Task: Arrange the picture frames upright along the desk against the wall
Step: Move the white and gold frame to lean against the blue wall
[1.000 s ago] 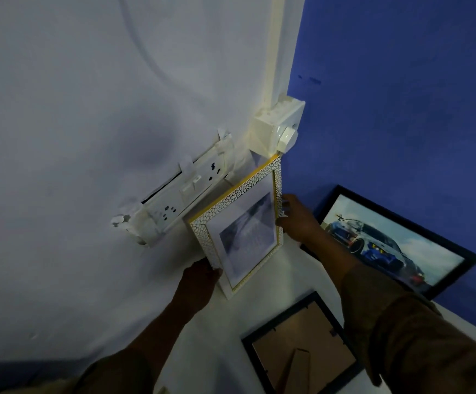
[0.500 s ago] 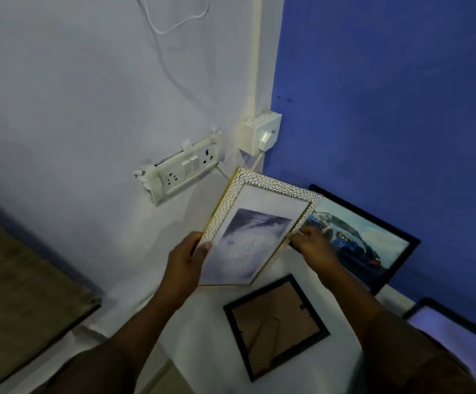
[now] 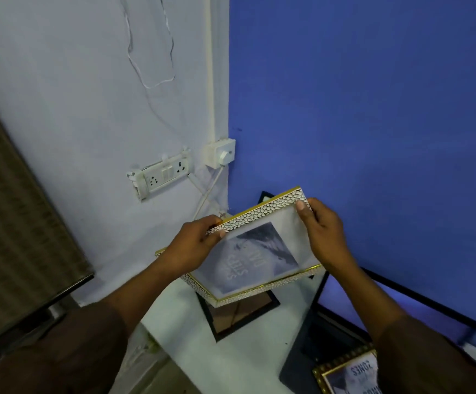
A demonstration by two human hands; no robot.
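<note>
I hold a white pebble-patterned frame with gold edging (image 3: pixel 255 253) in the air above the desk corner, tilted face up, its picture upside down to me. My left hand (image 3: pixel 195 244) grips its left end and my right hand (image 3: pixel 323 233) grips its upper right corner. Under it a black frame (image 3: pixel 236 314) lies face down on the white desk (image 3: pixel 231 362), brown backing showing. A large black frame (image 3: pixel 395 302) leans against the blue wall at the right. Only a corner of another black frame (image 3: pixel 265 195) peeks out behind the held frame.
A gold ornate frame (image 3: pixel 350 373) lies at the lower right on a dark mat (image 3: pixel 307 351). A socket strip (image 3: pixel 163 176) and a switch box (image 3: pixel 220 153) with cables sit on the white wall. A dark screen (image 3: pixel 18 237) stands at the left.
The white frame went from standing against the white wall to being lifted off the desk, turned and carried right and toward me in both hands. The view has pulled back.
</note>
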